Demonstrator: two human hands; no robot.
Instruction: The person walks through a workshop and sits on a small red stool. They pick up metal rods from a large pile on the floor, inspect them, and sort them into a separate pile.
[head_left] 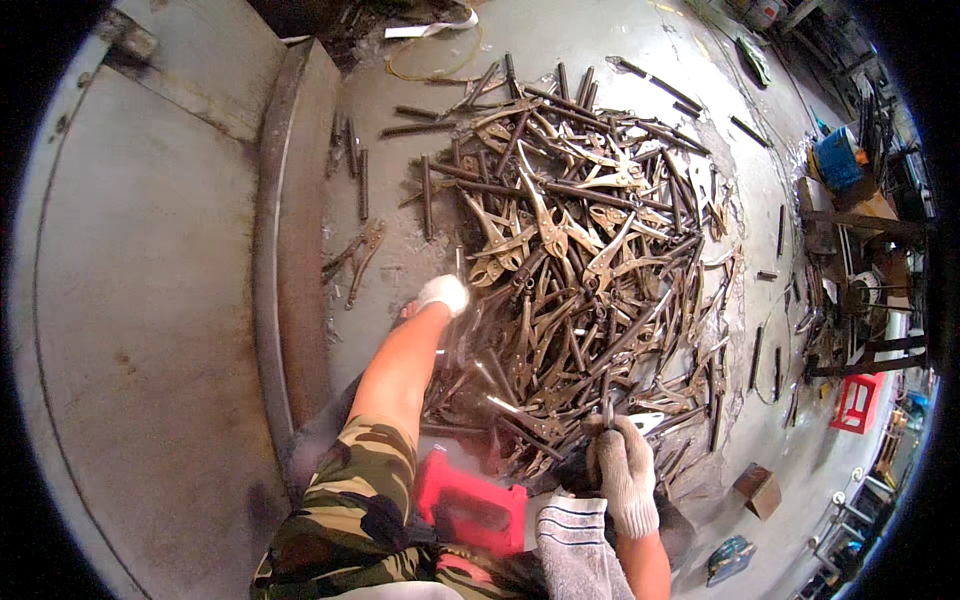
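Observation:
My right hand [625,470], in a knitted white glove, is closed at the near edge of a heap of locking pliers [550,225]. A slim metal piece [607,408] stands up from its fingers; its kind is unclear. Further off and to the left, my left hand [443,293] looks white and smeared by motion. It is beside the heap's left edge, and its fingers cannot be made out. A thin bright rod [460,262] is just beyond it; whether they touch is unclear. Dark metal rods [428,197] lie among the pliers and around them.
A red plastic stool [475,505] stands close in front of me. Left of the heap rises a metal ledge [295,230], with loose pliers [357,262] near it. Grey striped cloth [575,535] is beside my right wrist. A box [757,490] and another red stool [857,402] stand right.

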